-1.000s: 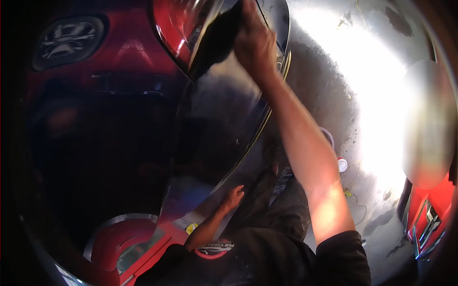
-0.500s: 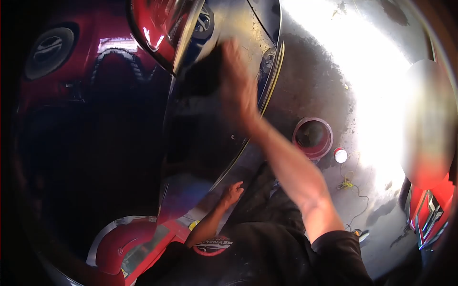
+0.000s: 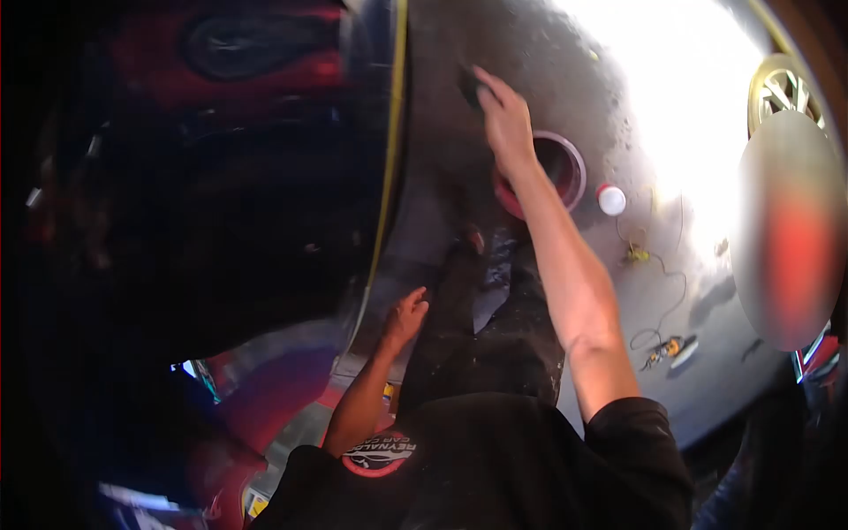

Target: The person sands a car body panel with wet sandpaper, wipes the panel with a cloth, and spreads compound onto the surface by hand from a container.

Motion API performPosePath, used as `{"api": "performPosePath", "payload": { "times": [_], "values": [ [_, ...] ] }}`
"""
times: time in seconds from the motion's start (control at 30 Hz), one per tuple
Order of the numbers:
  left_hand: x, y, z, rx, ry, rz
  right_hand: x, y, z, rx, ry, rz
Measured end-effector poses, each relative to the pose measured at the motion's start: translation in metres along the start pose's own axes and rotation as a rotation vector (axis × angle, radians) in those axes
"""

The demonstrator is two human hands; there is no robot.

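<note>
My right hand (image 3: 509, 124) is raised over the grey floor, just beyond the bucket, closed around a small dark pad (image 3: 471, 87). Most of the pad is hidden by the fingers, so its exact kind cannot be told. A pinkish-red bucket (image 3: 579, 168) stands below and to the right of this hand, partly covered by the forearm. My left hand (image 3: 407, 317) hangs near my left thigh, fingers loosely apart, with nothing in it. To the left lies a dark, glossy car panel (image 3: 265, 230), its edge lined by a yellow strip (image 3: 386, 177); neither hand touches it.
Right of the bucket sits a small red-and-white container (image 3: 611, 200). A thin cord (image 3: 685, 287) runs over the floor toward an orange-and-black tool (image 3: 664, 352). Farther right are a gold wheel (image 3: 782, 95) and a blurred patch. Red bodywork (image 3: 265, 375) shows at lower left.
My right hand has moved from over the car panel to over the floor near the bucket. My view has swung, blurring the panel. The left hand stays low and open.
</note>
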State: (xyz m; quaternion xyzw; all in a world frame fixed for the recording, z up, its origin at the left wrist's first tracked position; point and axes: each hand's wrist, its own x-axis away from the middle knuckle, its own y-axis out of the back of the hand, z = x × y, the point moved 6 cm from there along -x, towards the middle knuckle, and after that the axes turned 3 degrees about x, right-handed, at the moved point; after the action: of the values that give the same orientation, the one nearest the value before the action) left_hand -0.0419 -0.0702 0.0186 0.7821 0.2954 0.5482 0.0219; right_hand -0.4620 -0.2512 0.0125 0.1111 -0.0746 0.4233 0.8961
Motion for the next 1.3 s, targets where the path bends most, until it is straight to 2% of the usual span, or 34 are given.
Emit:
{"api": "performPosePath", "payload": {
  "times": [0.03, 0.07, 0.13, 0.23, 0.33, 0.37, 0.4, 0.43, 0.5, 0.57, 0.63, 0.7, 0.77, 0.8, 0.87, 0.9, 0.93, 0.97, 1.0, 1.03, 1.07, 1.13, 1.17, 1.2, 1.27, 1.3],
  "values": [
    [-0.017, -0.017, -0.006, 0.001, 0.059, 0.033, 0.059, 0.034, -0.124, 0.173, -0.222, -0.132],
    [-0.032, -0.024, -0.007, 0.029, 0.066, 0.045, 0.085, 0.043, -0.171, 0.279, -0.387, -0.099],
    [-0.052, -0.038, -0.023, 0.026, 0.05, 0.077, 0.116, 0.053, -0.22, 0.461, -0.54, -0.095],
    [-0.067, -0.079, -0.027, 0.053, 0.012, 0.106, 0.149, 0.065, -0.305, 0.577, -0.562, -0.04],
    [-0.091, -0.106, -0.034, 0.133, 0.01, 0.117, 0.13, 0.079, -0.378, 0.672, -0.504, 0.042],
    [-0.094, -0.112, -0.032, 0.16, 0.026, 0.126, 0.123, 0.083, -0.404, 0.619, -0.395, 0.001],
    [-0.088, -0.111, -0.033, 0.166, 0.057, 0.132, 0.113, 0.083, -0.415, 0.53, -0.538, 0.076],
    [-0.091, -0.113, -0.031, 0.176, 0.072, 0.135, 0.119, 0.076, -0.443, -0.121, -0.975, 0.031],
    [-0.095, -0.117, -0.025, 0.169, 0.093, 0.13, 0.111, 0.077, -0.455, -0.689, -1.173, -0.033],
    [-0.102, -0.121, -0.017, 0.129, 0.117, 0.129, 0.094, 0.11, -0.513, 0.148, -0.89, 0.091],
    [-0.112, -0.124, -0.018, 0.125, 0.101, 0.099, 0.088, 0.111, -0.528, 0.669, -0.683, 0.194],
    [-0.117, -0.127, -0.01, 0.14, 0.129, 0.094, 0.079, 0.097, -0.537, 0.897, -0.605, 0.301],
    [-0.119, -0.132, 0.002, 0.179, 0.183, 0.092, 0.079, 0.08, -0.544, 0.878, -0.439, 0.158],
    [-0.12, -0.135, 0.002, 0.155, 0.176, 0.106, 0.084, 0.076, -0.55, 0.798, -0.54, 0.185],
    [-0.124, -0.149, 0.007, 0.201, 0.197, 0.101, 0.095, 0.078, -0.582, 0.744, -0.742, 0.374],
    [-0.126, -0.153, 0.01, 0.221, 0.148, 0.061, 0.106, 0.082, -0.606, 0.748, -0.689, 0.354],
    [-0.127, -0.156, 0.013, 0.262, 0.11, 0.028, 0.112, 0.084, -0.6, 0.682, -0.73, 0.332],
    [-0.127, -0.164, 0.024, 0.342, 0.08, 0.0, 0.109, 0.081, -0.578, 0.53, -0.634, 0.388],
    [-0.129, -0.155, 0.004, 0.228, 0.15, 0.071, 0.101, 0.09, -0.549, 0.696, -0.528, 0.248],
    [-0.126, -0.154, 0.005, 0.146, -0.004, -0.019, 0.094, 0.099, -0.518, 0.864, -0.439, 0.096],
    [-0.124, -0.152, -0.002, 0.145, 0.023, -0.002, 0.083, 0.1, -0.492, 0.918, -0.214, 0.12],
    [-0.126, -0.161, 0.005, 0.086, 0.033, 0.029, 0.069, 0.096, -0.469, 1.228, 0.139, -0.006],
    [-0.126, -0.164, 0.011, 0.072, 0.035, 0.03, 0.072, 0.083, -0.446, 1.214, 0.235, -0.047],
    [-0.128, -0.164, 0.013, 0.052, 0.043, 0.026, 0.075, 0.072, -0.477, 1.163, 0.207, 0.145],
    [-0.132, -0.17, 0.012, 0.027, 0.051, 0.035, 0.084, 0.059, -0.589, 1.066, 0.16, 0.529],
    [-0.134, -0.172, 0.014, 0.045, 0.059, 0.031, 0.086, 0.061, -0.632, 1.091, 0.244, 0.504]
  ]
}}
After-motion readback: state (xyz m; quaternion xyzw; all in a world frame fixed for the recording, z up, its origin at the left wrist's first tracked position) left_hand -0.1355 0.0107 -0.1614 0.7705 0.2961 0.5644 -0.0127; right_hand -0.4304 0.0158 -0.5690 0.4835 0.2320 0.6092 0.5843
